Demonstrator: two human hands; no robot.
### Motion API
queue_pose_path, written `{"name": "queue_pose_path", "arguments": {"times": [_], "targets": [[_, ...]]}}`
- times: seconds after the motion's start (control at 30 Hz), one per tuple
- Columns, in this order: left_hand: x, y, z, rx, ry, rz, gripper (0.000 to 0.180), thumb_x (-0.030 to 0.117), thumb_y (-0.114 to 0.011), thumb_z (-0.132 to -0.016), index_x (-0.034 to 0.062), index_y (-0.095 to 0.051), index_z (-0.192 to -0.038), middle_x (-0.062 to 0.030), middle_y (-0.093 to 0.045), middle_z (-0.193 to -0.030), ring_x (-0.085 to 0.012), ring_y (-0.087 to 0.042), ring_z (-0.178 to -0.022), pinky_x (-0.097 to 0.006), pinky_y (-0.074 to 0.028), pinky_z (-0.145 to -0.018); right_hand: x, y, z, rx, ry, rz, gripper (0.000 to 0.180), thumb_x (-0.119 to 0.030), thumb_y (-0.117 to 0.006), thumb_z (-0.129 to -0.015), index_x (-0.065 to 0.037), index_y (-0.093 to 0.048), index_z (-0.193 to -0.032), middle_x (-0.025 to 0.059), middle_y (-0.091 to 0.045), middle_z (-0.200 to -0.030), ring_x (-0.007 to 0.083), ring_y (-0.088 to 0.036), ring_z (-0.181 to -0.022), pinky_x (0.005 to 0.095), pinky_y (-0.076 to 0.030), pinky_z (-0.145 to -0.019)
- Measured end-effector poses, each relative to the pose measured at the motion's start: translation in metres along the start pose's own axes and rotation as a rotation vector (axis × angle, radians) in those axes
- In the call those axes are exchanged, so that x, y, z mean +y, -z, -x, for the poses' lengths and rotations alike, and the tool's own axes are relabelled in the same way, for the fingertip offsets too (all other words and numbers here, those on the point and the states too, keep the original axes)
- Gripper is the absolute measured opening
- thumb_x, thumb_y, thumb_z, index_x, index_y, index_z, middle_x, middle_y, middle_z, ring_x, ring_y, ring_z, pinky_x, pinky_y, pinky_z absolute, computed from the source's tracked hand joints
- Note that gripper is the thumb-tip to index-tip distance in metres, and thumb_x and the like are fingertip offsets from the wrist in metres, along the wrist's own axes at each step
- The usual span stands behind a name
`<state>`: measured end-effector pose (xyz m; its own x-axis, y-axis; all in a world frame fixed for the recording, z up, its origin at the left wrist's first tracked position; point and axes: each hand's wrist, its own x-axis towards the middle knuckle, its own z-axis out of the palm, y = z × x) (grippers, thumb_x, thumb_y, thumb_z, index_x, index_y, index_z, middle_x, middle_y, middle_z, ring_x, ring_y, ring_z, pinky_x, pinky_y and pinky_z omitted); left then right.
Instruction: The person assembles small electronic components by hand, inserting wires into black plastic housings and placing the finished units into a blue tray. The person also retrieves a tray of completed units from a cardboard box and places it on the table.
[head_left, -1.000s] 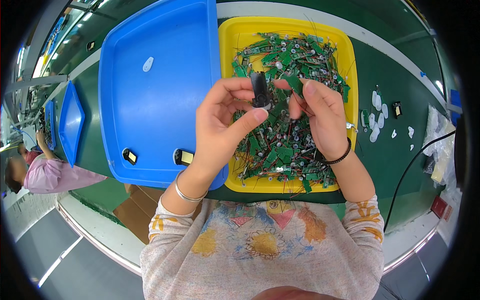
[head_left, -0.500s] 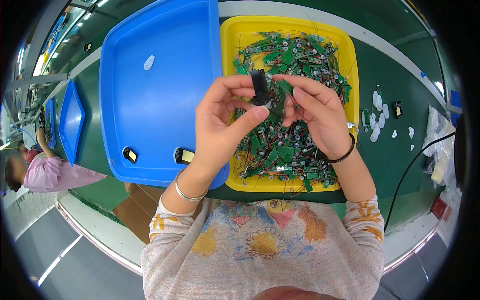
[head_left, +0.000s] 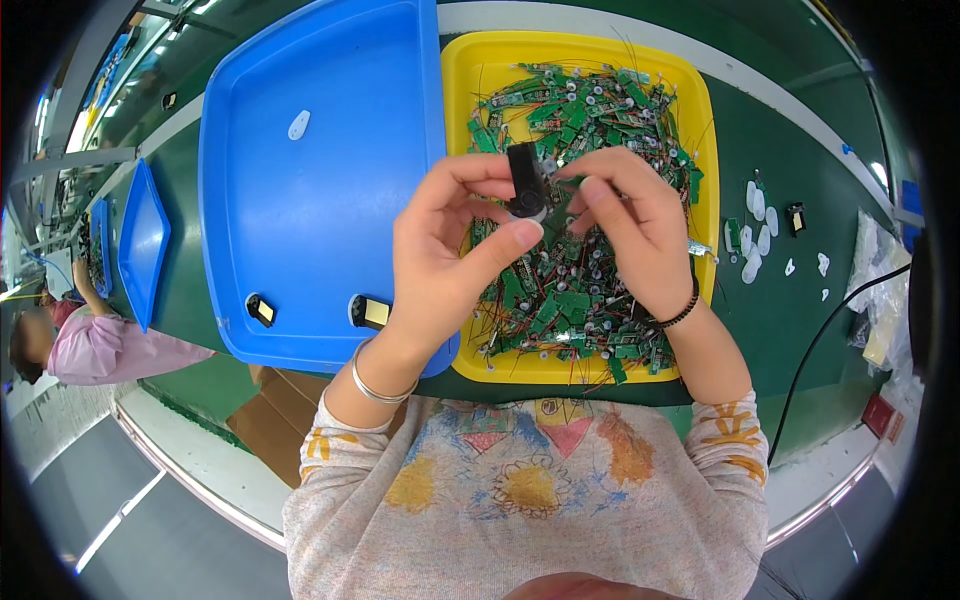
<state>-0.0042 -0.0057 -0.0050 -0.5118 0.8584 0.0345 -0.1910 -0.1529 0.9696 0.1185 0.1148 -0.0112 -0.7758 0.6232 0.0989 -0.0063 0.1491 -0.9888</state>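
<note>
My left hand (head_left: 445, 255) pinches a small black plastic part (head_left: 525, 180) between thumb and fingers, held upright above the yellow tray (head_left: 460, 70). My right hand (head_left: 635, 230) meets it from the right, fingertips on a small green circuit board (head_left: 560, 195) next to the black part. Below both hands the yellow tray holds a heap of several green circuit boards with thin wires (head_left: 585, 110).
A large blue tray (head_left: 300, 210) lies left of the yellow one, holding two small black pieces (head_left: 368, 312) near its front edge and a white bit (head_left: 298, 124). White bits (head_left: 760, 215) lie on the green table at right. Another person (head_left: 95, 345) works at far left.
Both hands have drawn closer together and the black part has turned more upright between my left fingers; my right fingertips have closed onto the piece beside it.
</note>
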Motion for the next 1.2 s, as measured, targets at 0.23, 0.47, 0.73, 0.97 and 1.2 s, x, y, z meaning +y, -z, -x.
{"name": "queue_pose_path", "arguments": {"times": [0.23,0.47,0.73,0.97,1.2], "targets": [[0.0,0.0,-0.002,0.047,0.01,-0.021,0.036,-0.001,-0.065,-0.07,-0.0006,-0.05,-0.103,-0.0066,-0.054,-0.1,-0.0132,-0.051,-0.092,-0.026,-0.043,-0.074,-0.011,0.007,-0.002,-0.081,-0.289,-0.349,0.023,-0.013,-0.044,-0.089,-0.003,-0.058,-0.104,0.0028,-0.05,-0.076,0.0076,-0.052,-0.067,0.0206,-0.048,-0.057],[-0.002,0.0,-0.002,0.039,0.036,-0.022,0.037,0.0,-0.066,-0.07,-0.0006,-0.05,-0.103,-0.0066,-0.055,-0.1,-0.0132,-0.051,-0.092,-0.025,-0.044,-0.072,-0.009,0.005,0.002,-0.02,0.024,-0.132,0.023,-0.007,-0.05,-0.085,-0.003,-0.058,-0.106,0.0048,-0.053,-0.082,0.0086,-0.054,-0.07,0.0207,-0.047,-0.062],[0.0,-0.002,0.001,0.01,0.046,-0.02,0.038,0.0,-0.068,-0.069,-0.0003,-0.05,-0.103,-0.0061,-0.054,-0.1,-0.0136,-0.05,-0.091,-0.025,-0.044,-0.074,-0.01,0.005,0.005,0.126,0.622,0.416,0.02,0.006,-0.065,-0.064,0.0,-0.062,-0.082,0.011,-0.062,-0.08,0.0218,-0.06,-0.068,0.0273,-0.048,-0.058],[-0.001,-0.002,0.001,-0.002,0.008,-0.069,0.039,0.001,-0.067,-0.069,0.0001,-0.05,-0.104,-0.0056,-0.054,-0.101,-0.0136,-0.05,-0.092,-0.026,-0.043,-0.075,-0.01,0.007,0.001,0.154,0.842,0.559,0.021,0.006,-0.066,-0.06,0.0,-0.062,-0.08,0.011,-0.062,-0.077,0.0231,-0.06,-0.064,0.0285,-0.049,-0.054],[-0.001,-0.002,0.001,0.015,-0.034,-0.103,0.038,0.001,-0.066,-0.07,0.0004,-0.05,-0.104,-0.0052,-0.054,-0.101,-0.0133,-0.05,-0.092,-0.026,-0.041,-0.076,-0.009,0.005,0.002,0.126,0.796,0.525,0.021,0.005,-0.067,-0.059,0.0,-0.061,-0.078,0.0104,-0.062,-0.075,0.0223,-0.059,-0.061,0.0267,-0.049,-0.051]]}}
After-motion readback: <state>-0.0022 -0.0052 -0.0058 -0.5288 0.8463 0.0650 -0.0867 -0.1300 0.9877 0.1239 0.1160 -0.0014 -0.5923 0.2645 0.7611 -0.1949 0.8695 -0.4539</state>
